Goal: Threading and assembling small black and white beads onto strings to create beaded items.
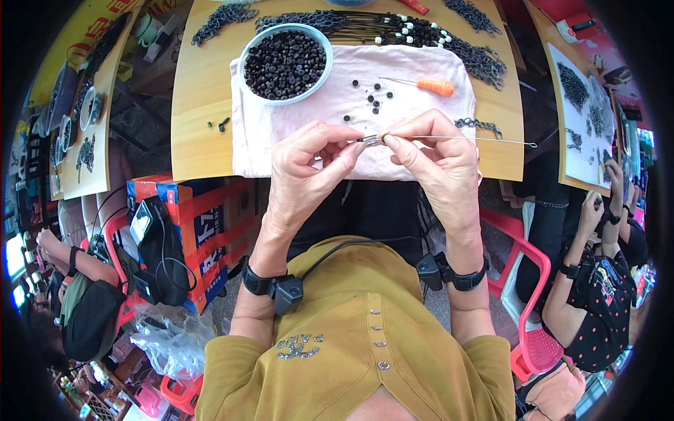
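Both my hands meet over a pale pink cloth (421, 63). With thumb and forefinger, my right hand (444, 167) pinches a long thin wire needle (495, 139), whose small end loop points right. My left hand (298, 167) is closed in a pinch on something small and dark at the needle's other end; the fingertips hide what it is. A white-rimmed tub (328, 57) full of black beads (284, 67) stands at the cloth's far left. Several loose black beads (371, 98) lie beyond my fingertips, beside an awl with an orange handle (436, 87).
Dark chain bundles (481, 64) and black cords with white beads (404, 31) lie along the wooden table's (200, 144) far side. A short chain piece (479, 126) lies right of my hand. Red chairs (533, 259) and a box (186, 231) flank me. Other people work at side tables.
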Motion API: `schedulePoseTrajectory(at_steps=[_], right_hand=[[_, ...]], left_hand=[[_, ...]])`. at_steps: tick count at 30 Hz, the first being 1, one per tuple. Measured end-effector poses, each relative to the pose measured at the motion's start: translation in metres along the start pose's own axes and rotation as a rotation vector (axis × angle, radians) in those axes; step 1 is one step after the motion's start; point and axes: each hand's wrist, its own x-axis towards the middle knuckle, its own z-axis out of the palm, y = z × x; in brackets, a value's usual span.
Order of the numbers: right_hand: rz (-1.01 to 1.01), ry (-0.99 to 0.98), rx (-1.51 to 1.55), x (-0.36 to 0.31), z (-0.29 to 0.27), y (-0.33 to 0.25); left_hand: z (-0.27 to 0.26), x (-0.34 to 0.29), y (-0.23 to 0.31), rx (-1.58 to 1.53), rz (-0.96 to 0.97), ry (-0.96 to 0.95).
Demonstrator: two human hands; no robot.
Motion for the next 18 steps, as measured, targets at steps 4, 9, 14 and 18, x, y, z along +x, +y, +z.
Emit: schedulePoseTrajectory(at_steps=[4,9,14,18], right_hand=[[0.038,-0.001,-0.02,0.0,-0.001,-0.001],[0.044,0.009,0.006,0.002,-0.003,0.006],[0.081,0.008,0.003,0.003,-0.004,0.002],[0.091,0.031,0.077,0.003,-0.001,0.0]], left_hand=[[0.0,-0.001,0.0,0.029,0.001,0.009],[0.0,0.0,-0.005,0.066,0.013,-0.006],[0.004,0.0,-0.012,0.004,0.047,0.063],[0.006,-0.001,-0.01,-0.045,-0.021,0.077]])
